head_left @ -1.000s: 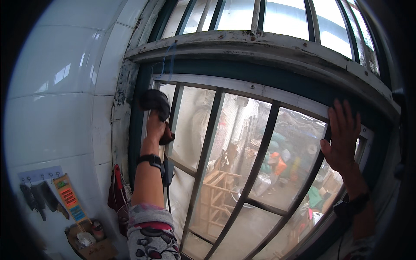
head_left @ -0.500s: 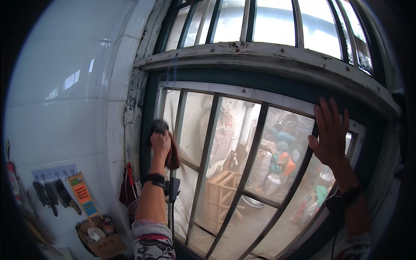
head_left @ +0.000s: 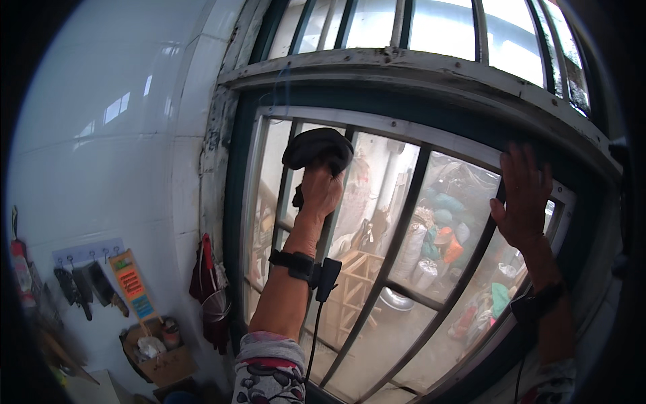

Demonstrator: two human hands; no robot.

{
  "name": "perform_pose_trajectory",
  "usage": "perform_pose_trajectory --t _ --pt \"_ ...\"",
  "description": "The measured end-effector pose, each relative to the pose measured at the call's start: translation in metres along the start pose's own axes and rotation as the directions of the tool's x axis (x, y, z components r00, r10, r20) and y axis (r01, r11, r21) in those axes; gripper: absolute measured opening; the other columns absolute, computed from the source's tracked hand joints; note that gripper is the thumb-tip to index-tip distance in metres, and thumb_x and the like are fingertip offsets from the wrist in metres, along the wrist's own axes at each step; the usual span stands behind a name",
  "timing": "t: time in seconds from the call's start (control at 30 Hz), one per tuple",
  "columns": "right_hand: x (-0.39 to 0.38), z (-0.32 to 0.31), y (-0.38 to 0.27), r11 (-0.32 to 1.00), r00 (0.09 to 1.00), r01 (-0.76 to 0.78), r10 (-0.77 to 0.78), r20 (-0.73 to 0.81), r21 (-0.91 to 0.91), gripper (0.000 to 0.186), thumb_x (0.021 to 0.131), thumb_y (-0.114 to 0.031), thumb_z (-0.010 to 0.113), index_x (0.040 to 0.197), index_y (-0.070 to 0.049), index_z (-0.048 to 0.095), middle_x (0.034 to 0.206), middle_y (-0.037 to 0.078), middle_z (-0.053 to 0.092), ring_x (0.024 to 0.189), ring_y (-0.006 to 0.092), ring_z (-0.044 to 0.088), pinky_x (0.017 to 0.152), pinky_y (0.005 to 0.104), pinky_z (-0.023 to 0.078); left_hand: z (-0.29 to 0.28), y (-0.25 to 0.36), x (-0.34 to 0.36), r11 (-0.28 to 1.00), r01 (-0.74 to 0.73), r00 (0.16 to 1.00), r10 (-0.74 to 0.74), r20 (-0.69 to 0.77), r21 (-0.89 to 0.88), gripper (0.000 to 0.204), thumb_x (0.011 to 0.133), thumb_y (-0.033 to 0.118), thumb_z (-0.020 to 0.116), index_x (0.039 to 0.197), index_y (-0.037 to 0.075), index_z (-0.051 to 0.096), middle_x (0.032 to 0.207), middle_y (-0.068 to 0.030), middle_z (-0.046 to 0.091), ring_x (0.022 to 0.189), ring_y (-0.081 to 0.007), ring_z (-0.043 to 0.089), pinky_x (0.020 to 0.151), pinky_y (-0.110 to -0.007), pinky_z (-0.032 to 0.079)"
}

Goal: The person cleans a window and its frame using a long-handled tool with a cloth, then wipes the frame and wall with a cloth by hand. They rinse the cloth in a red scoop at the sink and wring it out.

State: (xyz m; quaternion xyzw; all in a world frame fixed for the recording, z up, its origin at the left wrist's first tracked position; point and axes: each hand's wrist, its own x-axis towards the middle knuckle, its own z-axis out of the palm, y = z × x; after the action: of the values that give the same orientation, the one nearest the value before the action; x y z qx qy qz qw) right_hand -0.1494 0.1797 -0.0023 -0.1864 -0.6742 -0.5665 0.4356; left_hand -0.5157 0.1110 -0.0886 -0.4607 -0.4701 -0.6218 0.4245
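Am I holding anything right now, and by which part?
Your left hand holds a dark cloth, bunched up; exactly which part it grips is hidden. Your right hand is open, holding nothing.

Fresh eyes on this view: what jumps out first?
The left hand, holding a dark cloth before the upper left of the barred window, draws the eye first. Next comes the right hand, spread at the window's upper right. Beyond the panes, an orange object stands out.
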Motion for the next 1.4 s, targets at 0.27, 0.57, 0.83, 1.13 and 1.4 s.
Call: perform_pose_trajectory --t 0.27,0.57,0.83,1.13,1.4 --pt "0.001 -0.001 0.000 0.999 0.997 0.029 -0.028 -0.070 0.023 0.083 0.066 -0.024 0.071 0.137 -0.007 0.032 0.147 0.012 0.025 0.136 0.0302 0.022 0.107 0.0567 0.013 -0.038 -0.019 -0.098 0.979 0.055 0.975 -0.095 0.199 0.194 0.023 0.081 0.016 0.052 0.101 0.009 0.060 0.102 -0.0182 0.059 0.096 -0.0390 0.054 0.082 -0.046 0.046" --pt "-0.002 0.001 0.002 0.999 0.998 0.029 -0.027 -0.055 0.034 0.080 0.070 -0.024 0.066 0.139 -0.007 0.029 0.148 0.010 0.025 0.135 0.0319 0.024 0.107 0.0568 0.015 -0.094 -0.030 -0.133 0.697 0.393 0.708 -0.645 0.286 0.600 0.032 0.083 0.030 0.053 0.081 0.001 0.066 0.088 -0.0231 0.064 0.082 -0.0407 0.061 0.075 -0.048 0.049" --pt "-0.003 0.012 0.007 0.995 0.995 0.059 -0.065 -0.076 -0.076 0.072 0.077 -0.029 0.060 0.140 -0.008 0.030 0.148 0.011 0.026 0.137 0.0301 0.022 0.107 0.0552 0.014 -0.060 -0.114 -0.040 0.963 0.256 0.960 -0.263 0.097 0.079 0.044 0.091 0.036 0.047 0.110 -0.003 0.056 0.113 -0.0279 0.055 0.108 -0.0416 0.050 0.089 -0.043 0.041" --pt "-0.003 0.017 0.011 0.984 0.988 0.091 -0.108 -0.106 -0.156 0.074 0.076 -0.027 0.063 0.140 -0.010 0.030 0.147 0.009 0.028 0.137 0.0281 0.022 0.108 0.0530 0.014 -0.043 -0.150 -0.155 0.960 0.265 0.963 -0.259 -0.076 0.088 0.043 0.095 0.031 0.043 0.125 0.001 0.049 0.127 -0.0218 0.050 0.120 -0.0360 0.044 0.100 -0.038 0.036" --pt "-0.002 0.016 0.008 0.992 0.981 0.089 -0.103 -0.167 -0.091 0.065 0.085 -0.037 0.049 0.141 -0.013 0.027 0.149 0.007 0.024 0.137 0.0281 0.023 0.105 0.0570 0.017 -0.073 -0.088 -0.281 0.771 0.504 0.752 -0.613 0.243 0.388 0.030 0.089 0.023 0.050 0.103 -0.001 0.062 0.110 -0.0274 0.057 0.106 -0.0379 0.053 0.092 -0.042 0.041"
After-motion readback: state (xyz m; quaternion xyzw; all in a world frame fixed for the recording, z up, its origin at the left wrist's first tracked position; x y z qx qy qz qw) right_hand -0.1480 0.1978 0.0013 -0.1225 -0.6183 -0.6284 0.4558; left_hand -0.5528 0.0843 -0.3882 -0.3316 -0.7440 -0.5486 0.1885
